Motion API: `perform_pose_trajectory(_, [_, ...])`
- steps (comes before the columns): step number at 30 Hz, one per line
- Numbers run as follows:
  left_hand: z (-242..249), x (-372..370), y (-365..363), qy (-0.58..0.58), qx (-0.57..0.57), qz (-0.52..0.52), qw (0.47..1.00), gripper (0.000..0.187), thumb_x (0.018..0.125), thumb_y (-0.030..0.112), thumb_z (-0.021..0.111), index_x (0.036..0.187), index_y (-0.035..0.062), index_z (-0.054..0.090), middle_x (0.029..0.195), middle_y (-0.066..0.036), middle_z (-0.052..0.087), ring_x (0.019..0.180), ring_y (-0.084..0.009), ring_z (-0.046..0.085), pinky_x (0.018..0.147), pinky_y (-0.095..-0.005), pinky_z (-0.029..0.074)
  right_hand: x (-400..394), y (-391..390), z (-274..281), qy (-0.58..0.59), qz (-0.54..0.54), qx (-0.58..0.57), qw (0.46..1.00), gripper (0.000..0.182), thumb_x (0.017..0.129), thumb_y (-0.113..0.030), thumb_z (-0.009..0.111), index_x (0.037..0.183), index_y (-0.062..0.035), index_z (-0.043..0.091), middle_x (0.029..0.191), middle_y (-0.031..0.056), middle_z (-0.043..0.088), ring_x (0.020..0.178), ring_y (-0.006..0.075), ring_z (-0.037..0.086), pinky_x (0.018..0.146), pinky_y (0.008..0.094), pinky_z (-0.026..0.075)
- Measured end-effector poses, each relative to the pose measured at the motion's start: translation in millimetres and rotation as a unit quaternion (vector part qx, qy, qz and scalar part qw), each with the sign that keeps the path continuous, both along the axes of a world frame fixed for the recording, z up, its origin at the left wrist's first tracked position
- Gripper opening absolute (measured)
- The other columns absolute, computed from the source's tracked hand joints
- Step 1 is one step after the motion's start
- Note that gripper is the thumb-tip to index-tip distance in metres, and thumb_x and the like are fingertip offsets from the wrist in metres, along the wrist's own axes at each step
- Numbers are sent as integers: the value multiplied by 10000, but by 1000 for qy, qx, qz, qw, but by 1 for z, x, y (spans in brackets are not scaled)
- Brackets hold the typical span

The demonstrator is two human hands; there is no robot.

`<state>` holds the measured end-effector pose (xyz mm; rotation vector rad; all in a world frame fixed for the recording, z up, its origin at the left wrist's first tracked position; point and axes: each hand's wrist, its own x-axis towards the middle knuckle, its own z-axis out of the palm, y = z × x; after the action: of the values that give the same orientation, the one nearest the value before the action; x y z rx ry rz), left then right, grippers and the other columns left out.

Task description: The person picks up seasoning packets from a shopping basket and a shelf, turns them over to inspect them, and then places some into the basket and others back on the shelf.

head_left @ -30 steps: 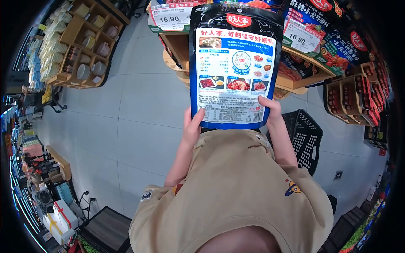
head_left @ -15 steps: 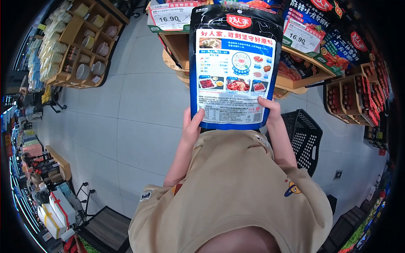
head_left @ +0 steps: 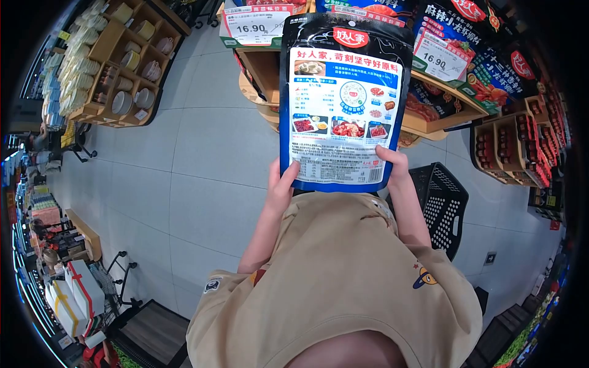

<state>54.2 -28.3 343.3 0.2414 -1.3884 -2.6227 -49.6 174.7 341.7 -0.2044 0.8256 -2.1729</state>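
Observation:
Both of my hands hold a seasoning pouch (head_left: pixel 343 110) upright in front of my chest, its printed back toward me. The pouch is black at the top and blue along the sides and bottom, with a white text panel and small food pictures. My left hand (head_left: pixel 282 185) grips the lower left corner, thumb on the front. On the lower right edge, my right hand (head_left: pixel 394 164) pinches the pouch the same way. The other fingers of both hands are hidden behind it.
Beyond the pouch, a wooden shelf (head_left: pixel 451 121) bears similar pouches (head_left: pixel 502 69) and price cards (head_left: pixel 443 52) reading 16.90. A black shopping basket (head_left: pixel 437 205) is at my right. Bowls fill a rack (head_left: pixel 142 64) at upper left. White boxes (head_left: pixel 70 303) stand at lower left.
The pouch and both hands sit slightly lower and a little further right in view. The grip is the same.

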Motion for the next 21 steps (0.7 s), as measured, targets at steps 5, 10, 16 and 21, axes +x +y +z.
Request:
perform_pose_trajectory(5, [-1, 0, -2, 0, 13, -14, 1000, 239, 808, 93, 434, 996, -47, 479, 905, -64, 543, 825, -99, 494, 710, -230, 388, 4, -1, -2, -8, -9, 7, 1000, 471, 758, -120, 505, 1170, 46, 345, 1108, 175, 475, 979, 258, 502, 827, 361, 405])
perform_pose_trajectory(10, [3, -13, -3, -6, -390, 182, 903, 403, 758, 79, 526, 1133, 5, 398, 1101, -126, 452, 943, -185, 483, 795, -299, 391, 12, -8, 9, -4, -37, 82, 996, 475, 755, -124, 524, 1165, 43, 351, 1101, 164, 477, 968, 245, 506, 814, 347, 414])
perform_pose_trajectory(16, [-30, -10, -11, -109, -341, 33, 933, 549, 762, 125, 555, 1233, 60, 280, 1131, -155, 426, 994, -214, 467, 825, -315, 385, 36, -14, 0, -75, -13, 235, 969, 448, 771, -104, 526, 1161, 30, 351, 1098, 160, 469, 974, 231, 495, 824, 333, 417])
perform_pose_trajectory(21, [-65, -10, 4, -150, -244, -59, 956, 533, 803, 211, 517, 1236, 68, 241, 976, -106, 460, 858, -156, 479, 748, -278, 402, 67, -24, -7, -76, 43, 266, 960, 516, 780, -153, 529, 1220, -20, 293, 1149, 105, 433, 1055, 189, 422, 869, 331, 360])
